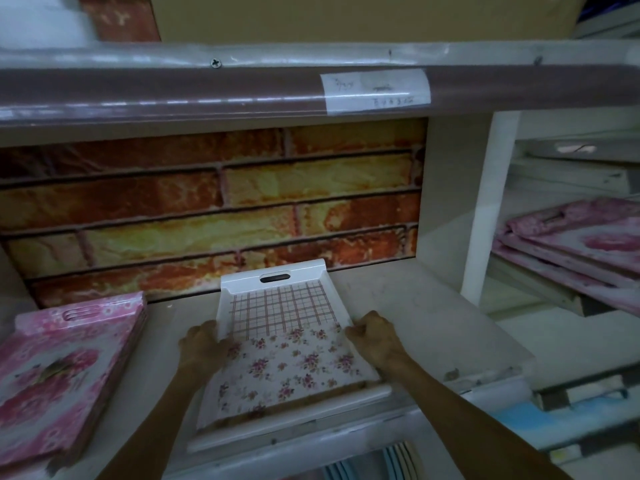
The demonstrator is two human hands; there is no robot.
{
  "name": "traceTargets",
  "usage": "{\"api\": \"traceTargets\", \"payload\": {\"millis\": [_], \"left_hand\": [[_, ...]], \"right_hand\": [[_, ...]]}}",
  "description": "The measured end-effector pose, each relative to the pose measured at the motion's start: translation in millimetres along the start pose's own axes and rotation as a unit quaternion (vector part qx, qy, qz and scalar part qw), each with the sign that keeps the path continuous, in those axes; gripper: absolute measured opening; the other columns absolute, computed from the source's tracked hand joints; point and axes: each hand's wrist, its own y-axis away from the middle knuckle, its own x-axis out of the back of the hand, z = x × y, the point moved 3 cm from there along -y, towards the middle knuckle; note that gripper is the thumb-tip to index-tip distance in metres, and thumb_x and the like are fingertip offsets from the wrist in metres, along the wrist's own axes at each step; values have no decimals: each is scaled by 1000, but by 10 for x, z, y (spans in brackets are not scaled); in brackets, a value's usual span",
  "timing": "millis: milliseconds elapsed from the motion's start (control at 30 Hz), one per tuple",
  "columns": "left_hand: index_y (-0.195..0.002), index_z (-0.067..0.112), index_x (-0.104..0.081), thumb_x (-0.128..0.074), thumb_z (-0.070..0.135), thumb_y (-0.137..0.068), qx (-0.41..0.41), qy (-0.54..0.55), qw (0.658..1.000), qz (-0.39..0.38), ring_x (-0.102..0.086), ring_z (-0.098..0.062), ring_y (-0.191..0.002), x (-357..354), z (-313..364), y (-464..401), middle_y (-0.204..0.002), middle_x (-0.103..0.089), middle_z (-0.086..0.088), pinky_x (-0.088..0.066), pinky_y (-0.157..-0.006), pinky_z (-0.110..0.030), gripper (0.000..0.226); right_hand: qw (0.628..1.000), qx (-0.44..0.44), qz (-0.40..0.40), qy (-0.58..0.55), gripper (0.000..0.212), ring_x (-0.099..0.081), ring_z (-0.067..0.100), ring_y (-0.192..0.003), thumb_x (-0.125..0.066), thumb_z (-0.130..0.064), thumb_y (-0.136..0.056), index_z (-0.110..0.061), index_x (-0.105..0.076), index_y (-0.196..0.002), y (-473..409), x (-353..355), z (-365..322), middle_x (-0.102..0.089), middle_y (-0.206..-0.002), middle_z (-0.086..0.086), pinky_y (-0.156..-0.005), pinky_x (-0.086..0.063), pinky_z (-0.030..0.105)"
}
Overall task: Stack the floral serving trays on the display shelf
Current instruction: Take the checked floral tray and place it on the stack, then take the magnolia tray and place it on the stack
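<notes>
Both hands grip one tray: the left hand (202, 341) curls its fingers over the left rim, the right hand (375, 336) wraps the right rim, thumb and fingers closed on the edge, each about midway along the tray's length. This floral tray (287, 355) is white, with a red check grid on its far half and small pink-purple flower sprigs on its near half, and a slot handle cut in its far end wall at 12 o'clock. It lies on the display shelf (415, 306), far end toward the back, near end reaching the shelf's front lip at 6 o'clock; a white edge beneath its near end may be a second tray, though I cannot tell. At 9 o'clock from the hands, apart from the held tray, sits a stack of pink rose trays (65, 368), their slot handle toward the back. Behind, at 12 o'clock, a brick-print panel (214, 209) lines the rear of the bay. Higher up, the upper shelf rail (173, 88) carries a paper label (375, 90) under clear tape; its writing is too blurred to read. At 3 o'clock, past a white upright (485, 209), more pink floral trays (575, 244) lie tilted in the neighbouring bay.
</notes>
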Motion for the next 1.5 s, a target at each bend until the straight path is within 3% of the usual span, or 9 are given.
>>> {"api": "traceTargets", "payload": {"millis": [233,333,500,633,933,1033,1133,1233,1500], "left_hand": [[-106,13,-70,-62,16,-93,-155,196,965,84,-65,-27,-94,114,842,380,-116,-68,-10,-52,-85,-35,16],[-100,19,-68,-59,22,-95,-214,253,942,50,-66,-20,-91,38,1290,654,-106,-70,0,-51,-70,-22,11],[-99,22,-70,-57,22,-96,-254,287,924,-4,-69,-15,-87,-241,2036,1087,-98,-72,1,-57,-75,-41,13],[-96,9,-69,-54,9,-97,-275,322,905,-25,-67,-2,-69,-579,2614,1479,-94,-71,-6,-51,-64,-11,15],[-91,17,-69,-52,2,-96,-344,311,882,-82,-68,-8,-70,-1360,3952,2373,-88,-71,-1,-52,-62,-14,23],[-91,26,-68,-54,5,-96,-384,288,872,-93,-68,-7,-74,-1489,4448,2596,-88,-71,10,-53,-68,-18,26],[-96,23,-70,-59,11,-94,-468,240,850,-42,-66,-4,-80,-1450,5029,2767,-86,-70,12,-47,-69,-10,17],[-103,18,-70,-60,11,-93,-563,186,805,28,-60,1,-84,-1317,5635,2874,-97,-65,9,-41,-74,-5,15],[-122,20,-59,-51,26,-93,-597,-97,781,155,-49,-26,-117,-1421,6763,2547,-124,-57,-1,-36,-94,-39,31]], "right_hand": [[986,92,119,-76,8,-59,6,-70,-64,-21,-92,-14,-60,-92,171,852,-68,-60,-79,-6,-59,-41,2],[974,131,164,-83,8,-60,12,-74,-64,-19,-91,-20,-58,-86,258,1370,-64,-63,-80,-4,-68,-44,15],[957,156,233,-79,8,-56,1,-65,-62,-17,-91,-21,-61,-84,474,2302,108,-62,-75,-11,-62,-41,12],[955,157,244,-64,6,-54,-4,-61,-61,-16,-90,-18,-64,-85,650,2999,402,-60,-69,-15,-55,-39,5],[950,139,280,-19,13,-57,5,-62,-59,-16,-93,-18,-60,-80,979,4530,1396,-60,-67,-11,-57,-41,16],[955,121,271,-11,17,-60,-2,-55,-56,-15,-95,-17,-58,-78,1033,4911,1701,-58,-63,-10,-53,-45,7],[956,120,267,-23,13,-67,18,-66,-56,-13,-94,-12,-59,-81,1031,5253,1907,-61,-67,2,-65,-61,34],[958,110,265,-18,13,-55,13,-60,-53,-8,-97,-10,-57,-85,1062,5501,1993,-57,-70,4,-45,-43,6],[947,91,309,16,13,-62,20,-70,-54,-18,-95,-18,-58,-82,823,5949,2069,-66,-75,3,-56,-43,25]]}}
